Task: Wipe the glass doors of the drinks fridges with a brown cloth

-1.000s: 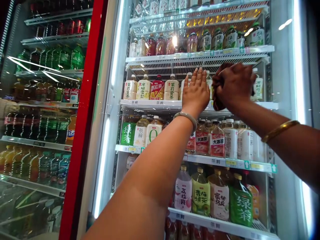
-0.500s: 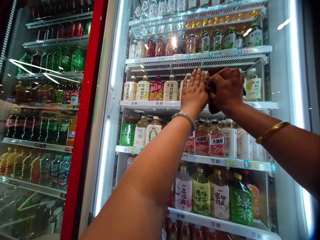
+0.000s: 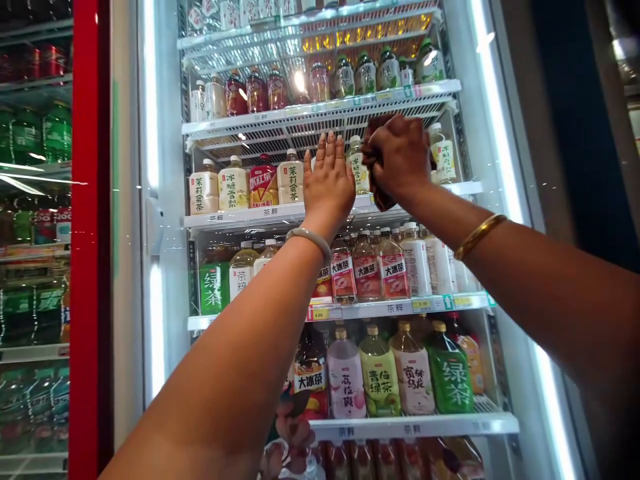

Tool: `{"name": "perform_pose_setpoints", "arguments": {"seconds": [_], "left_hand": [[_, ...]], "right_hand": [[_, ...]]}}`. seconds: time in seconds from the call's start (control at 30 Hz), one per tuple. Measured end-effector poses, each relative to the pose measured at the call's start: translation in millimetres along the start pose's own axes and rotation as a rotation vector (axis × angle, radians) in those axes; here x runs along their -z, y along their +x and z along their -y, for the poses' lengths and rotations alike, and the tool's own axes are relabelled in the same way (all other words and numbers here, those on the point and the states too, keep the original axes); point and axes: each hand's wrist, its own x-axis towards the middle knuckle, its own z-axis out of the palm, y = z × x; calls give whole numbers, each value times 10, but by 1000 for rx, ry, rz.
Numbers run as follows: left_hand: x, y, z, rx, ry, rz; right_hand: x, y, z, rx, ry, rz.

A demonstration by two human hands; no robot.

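Observation:
Before me stands a glass-fronted drinks cooler with bottles on its shelves [image 3: 260,217]. My left hand [image 3: 329,179], a pale bangle on its wrist, lies flat against the glass with its fingers stretched up, over the row of white-labelled bottles [image 3: 204,190]. To its right, my right hand [image 3: 400,157] is closed around a dark brown cloth [image 3: 383,197], which is bunched against the glass. A gold bangle [image 3: 480,235] circles the right wrist. The two hands are apart, and a pale bottle [image 3: 357,167] shows between them.
On the left runs a red cooler frame [image 3: 90,240], with green bottles [image 3: 27,133] behind the glass beyond it. Bright light strips [image 3: 157,313] line both sides of the cooler. Lower shelves hold large bottles, among them a green one [image 3: 451,373].
The view has shifted to the right. My right hand with the cloth has moved away from my left hand, opening a gap. My left hand remains flat on the glass.

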Motion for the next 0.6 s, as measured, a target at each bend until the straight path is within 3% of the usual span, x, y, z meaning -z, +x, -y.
{"name": "perform_pose_setpoints", "arguments": {"seconds": [0.07, 0.17, 0.23, 0.3, 0.37, 0.43, 0.53, 0.6], "left_hand": [[7, -7, 2, -13, 14, -14], [3, -16, 4, -25, 35, -37], [-7, -19, 4, -20, 32, -45], [-21, -19, 2, -18, 25, -51], [-33, -17, -3, -17, 28, -58], [-38, -15, -7, -9, 37, -64], [-25, -23, -8, -3, 50, -58], [-5, -34, 1, -8, 66, -44]], "right_hand": [[40, -162, -48, 182, 35, 59], [181, -386, -471, 355, 84, 112], [266, -410, -819, 320, 97, 76], [288, -309, -1018, 130, 52, -21], [236, -145, -969, -55, 17, -95], [137, -13, -713, -125, 24, -103], [13, -23, -302, 18, 71, -35], [1, -159, -242, 200, 116, -3]]}}
